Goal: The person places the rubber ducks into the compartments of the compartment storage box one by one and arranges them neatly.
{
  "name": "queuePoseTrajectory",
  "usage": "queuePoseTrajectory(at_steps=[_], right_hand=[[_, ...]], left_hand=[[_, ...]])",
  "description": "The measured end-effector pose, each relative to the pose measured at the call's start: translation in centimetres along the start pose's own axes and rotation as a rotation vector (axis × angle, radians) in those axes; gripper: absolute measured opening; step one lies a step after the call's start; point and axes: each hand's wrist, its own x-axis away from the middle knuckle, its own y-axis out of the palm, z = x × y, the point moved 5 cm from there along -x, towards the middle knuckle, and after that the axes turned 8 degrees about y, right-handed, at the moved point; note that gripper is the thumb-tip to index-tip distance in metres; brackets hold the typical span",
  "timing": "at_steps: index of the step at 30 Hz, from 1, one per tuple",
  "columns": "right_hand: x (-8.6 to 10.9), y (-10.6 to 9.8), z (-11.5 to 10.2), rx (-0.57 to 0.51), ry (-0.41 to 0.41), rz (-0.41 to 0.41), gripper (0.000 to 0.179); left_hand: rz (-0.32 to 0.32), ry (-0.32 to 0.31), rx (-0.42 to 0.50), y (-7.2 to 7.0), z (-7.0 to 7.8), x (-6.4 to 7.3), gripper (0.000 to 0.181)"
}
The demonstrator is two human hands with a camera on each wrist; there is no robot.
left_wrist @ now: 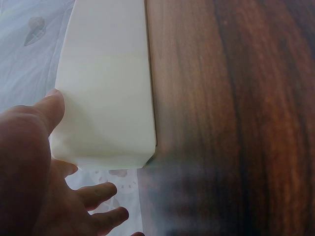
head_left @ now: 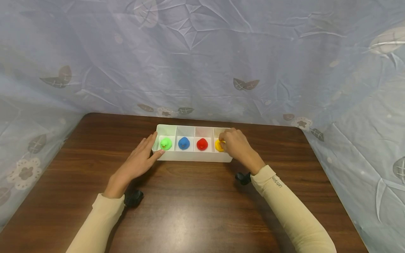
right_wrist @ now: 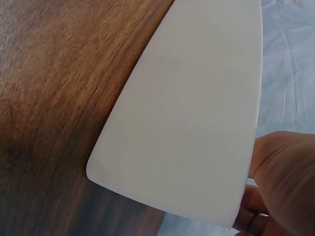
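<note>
A white tray [head_left: 194, 156] with several compartments in a row holds small toy ducks. From left to right they are a green duck [head_left: 165, 143], a blue duck [head_left: 184, 143], a red duck [head_left: 202, 144] and a yellow duck [head_left: 218, 145]. My left hand [head_left: 137, 160] lies at the tray's left end, fingers fairly straight and spread. In the left wrist view its thumb [left_wrist: 55, 105] touches the top of the front wall. My right hand [head_left: 237, 144] reaches into the rightmost compartment with bent fingers and pinches the yellow duck, partly covering it.
The tray stands on a dark brown wooden table [head_left: 190, 196], towards its back edge. A pale cloth [head_left: 202, 63] with leaf and flower prints hangs behind and at both sides. Black wrist devices [head_left: 134, 198] sit under both sleeves.
</note>
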Motion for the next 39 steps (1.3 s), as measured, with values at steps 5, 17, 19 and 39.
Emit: queuePoseTrajectory(at_steps=[5, 17, 19, 39], right_hand=[[0.1, 0.0, 0.1, 0.004, -0.003, -0.006, 0.011], [2.0, -2.0, 1.5, -0.104, 0.089, 0.06, 0.019], [2.2, -2.1, 1.5, -0.111, 0.096, 0.055, 0.02], [3.7, -1.5, 2.2, -0.118, 0.125, 0.098, 0.02]], left_hand=[[0.003, -0.005, 0.008, 0.2, 0.0, 0.1, 0.087], [-0.008, -0.005, 0.004, 0.1, -0.3, 0.0, 0.088], [-0.011, -0.007, 0.007, 0.0, -0.4, 0.1, 0.088], [-0.002, -0.005, 0.01, 0.1, -2.4, 0.3, 0.088]])
